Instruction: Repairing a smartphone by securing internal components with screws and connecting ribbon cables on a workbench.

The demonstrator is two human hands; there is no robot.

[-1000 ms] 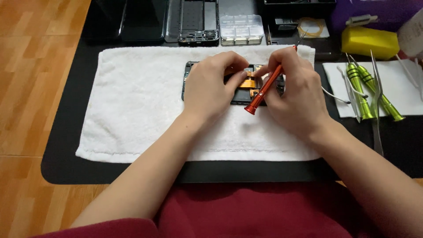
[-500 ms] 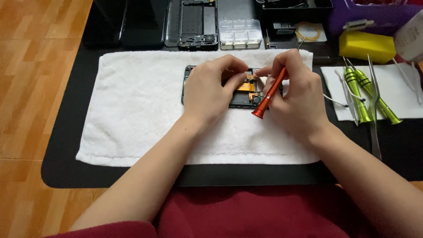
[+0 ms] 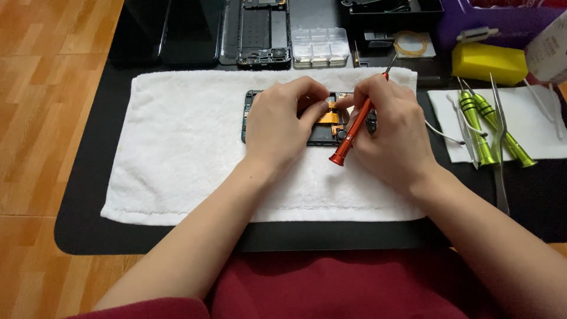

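Observation:
An opened phone body (image 3: 322, 134) with an orange flex strip lies on a white towel (image 3: 189, 147). My left hand (image 3: 280, 127) rests over its left half, fingers curled down onto the parts near the orange strip. My right hand (image 3: 393, 133) covers the phone's right end and grips an orange screwdriver (image 3: 352, 133), which slants from lower left to upper right, its thin metal tip poking out above my knuckles. Much of the phone is hidden under both hands.
The towel lies on a black mat (image 3: 88, 230) on a wooden table. Behind it: another phone frame (image 3: 263, 29), a clear compartment box (image 3: 322, 46), a yellow block (image 3: 487, 62). Right, on white paper (image 3: 531, 118): two green screwdrivers (image 3: 481, 127) and tweezers (image 3: 501, 142).
The orange screwdriver has swung a little in my right hand, its butt end shifting slightly left and down. My left fingers stay pressed on the phone.

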